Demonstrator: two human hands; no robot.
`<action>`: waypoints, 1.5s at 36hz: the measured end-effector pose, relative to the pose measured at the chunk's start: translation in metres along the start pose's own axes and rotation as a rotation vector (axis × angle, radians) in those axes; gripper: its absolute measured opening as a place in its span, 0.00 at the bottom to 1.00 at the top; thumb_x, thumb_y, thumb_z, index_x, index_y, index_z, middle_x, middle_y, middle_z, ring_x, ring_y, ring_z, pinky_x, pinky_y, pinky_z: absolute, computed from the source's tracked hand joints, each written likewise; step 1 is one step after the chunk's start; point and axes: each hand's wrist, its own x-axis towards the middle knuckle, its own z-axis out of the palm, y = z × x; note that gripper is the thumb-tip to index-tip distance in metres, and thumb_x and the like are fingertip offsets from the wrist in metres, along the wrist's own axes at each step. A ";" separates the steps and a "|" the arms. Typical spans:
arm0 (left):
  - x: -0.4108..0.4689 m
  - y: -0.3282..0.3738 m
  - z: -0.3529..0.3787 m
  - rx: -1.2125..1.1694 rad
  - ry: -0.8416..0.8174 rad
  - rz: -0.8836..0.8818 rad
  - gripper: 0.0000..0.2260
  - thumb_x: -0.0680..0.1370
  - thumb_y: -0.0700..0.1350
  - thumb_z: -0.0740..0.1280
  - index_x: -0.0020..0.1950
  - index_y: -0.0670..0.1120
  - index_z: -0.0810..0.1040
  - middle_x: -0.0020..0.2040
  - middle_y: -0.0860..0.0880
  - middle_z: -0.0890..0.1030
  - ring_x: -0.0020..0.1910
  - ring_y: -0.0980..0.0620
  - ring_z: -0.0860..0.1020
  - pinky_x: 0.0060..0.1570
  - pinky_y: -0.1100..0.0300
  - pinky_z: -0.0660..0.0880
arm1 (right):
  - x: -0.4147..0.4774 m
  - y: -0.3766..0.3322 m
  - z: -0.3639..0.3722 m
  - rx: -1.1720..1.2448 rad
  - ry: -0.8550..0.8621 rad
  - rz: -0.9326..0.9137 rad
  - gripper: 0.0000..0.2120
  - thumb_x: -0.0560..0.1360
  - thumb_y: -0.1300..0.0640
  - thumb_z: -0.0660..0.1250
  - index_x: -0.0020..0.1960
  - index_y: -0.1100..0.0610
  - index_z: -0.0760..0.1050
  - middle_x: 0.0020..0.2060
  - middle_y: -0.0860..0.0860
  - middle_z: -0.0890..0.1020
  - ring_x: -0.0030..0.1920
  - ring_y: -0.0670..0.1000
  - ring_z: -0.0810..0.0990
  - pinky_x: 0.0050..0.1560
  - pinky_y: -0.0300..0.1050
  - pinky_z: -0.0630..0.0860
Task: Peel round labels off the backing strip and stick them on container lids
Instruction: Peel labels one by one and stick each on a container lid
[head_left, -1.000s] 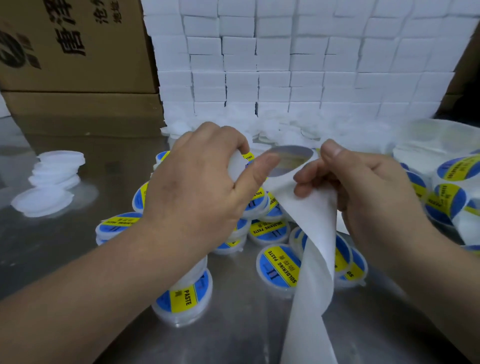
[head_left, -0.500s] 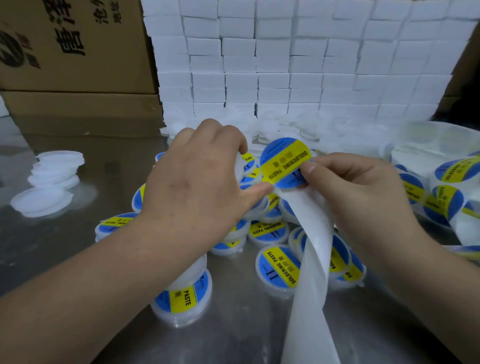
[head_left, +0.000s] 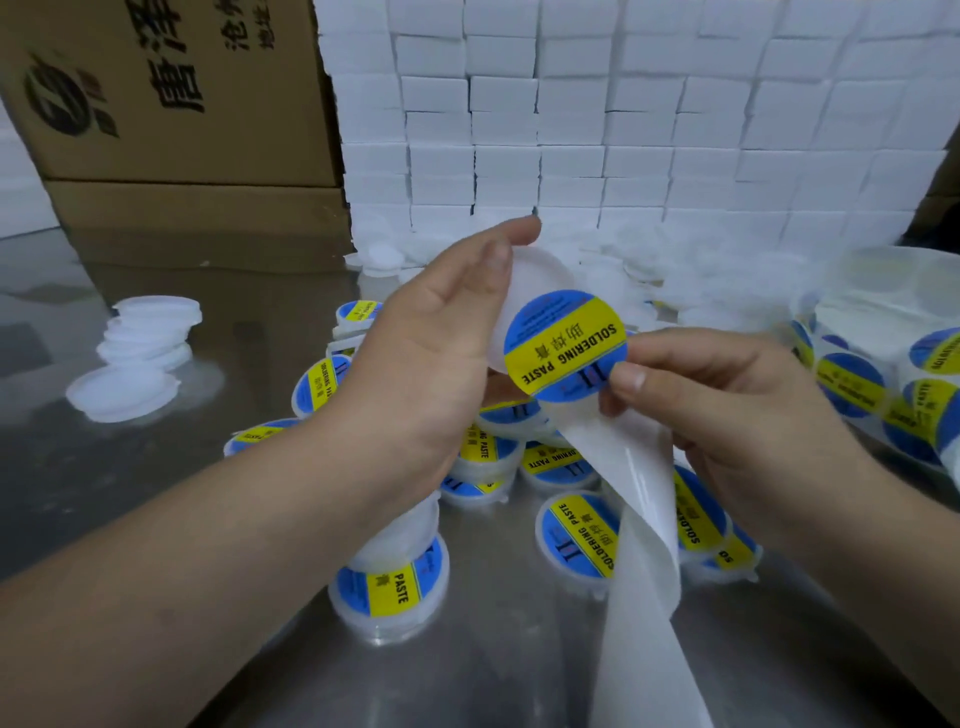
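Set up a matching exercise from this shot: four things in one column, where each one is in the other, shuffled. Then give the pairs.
Things
1. round label
2. blank lid
3. backing strip
4. stack of plain lids

Places
A. trails down below the right hand
B. gripped in the left hand
C. on the metal table, far left
D. pinched at its edge by the right hand

Pairs: 1-D, 2-B, 3-A, 4-C.
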 end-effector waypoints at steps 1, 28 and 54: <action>-0.001 0.000 0.000 0.011 -0.006 0.001 0.10 0.79 0.51 0.57 0.49 0.58 0.79 0.52 0.46 0.81 0.38 0.51 0.83 0.34 0.58 0.78 | 0.000 0.000 0.000 0.003 -0.006 -0.001 0.08 0.63 0.58 0.66 0.32 0.49 0.83 0.26 0.48 0.80 0.31 0.43 0.78 0.32 0.34 0.74; 0.009 0.005 -0.003 -0.608 -0.040 -0.238 0.17 0.61 0.31 0.66 0.49 0.37 0.72 0.51 0.39 0.75 0.46 0.44 0.79 0.50 0.59 0.78 | 0.004 0.000 -0.004 0.138 0.083 -0.031 0.08 0.65 0.61 0.65 0.33 0.54 0.83 0.23 0.47 0.75 0.27 0.43 0.72 0.30 0.34 0.71; 0.004 0.002 0.000 -0.369 -0.063 -0.128 0.14 0.79 0.35 0.52 0.50 0.47 0.76 0.37 0.43 0.79 0.35 0.46 0.79 0.31 0.57 0.78 | 0.002 0.001 -0.001 -0.033 0.006 0.014 0.10 0.65 0.56 0.66 0.36 0.45 0.84 0.25 0.45 0.78 0.28 0.40 0.75 0.31 0.31 0.72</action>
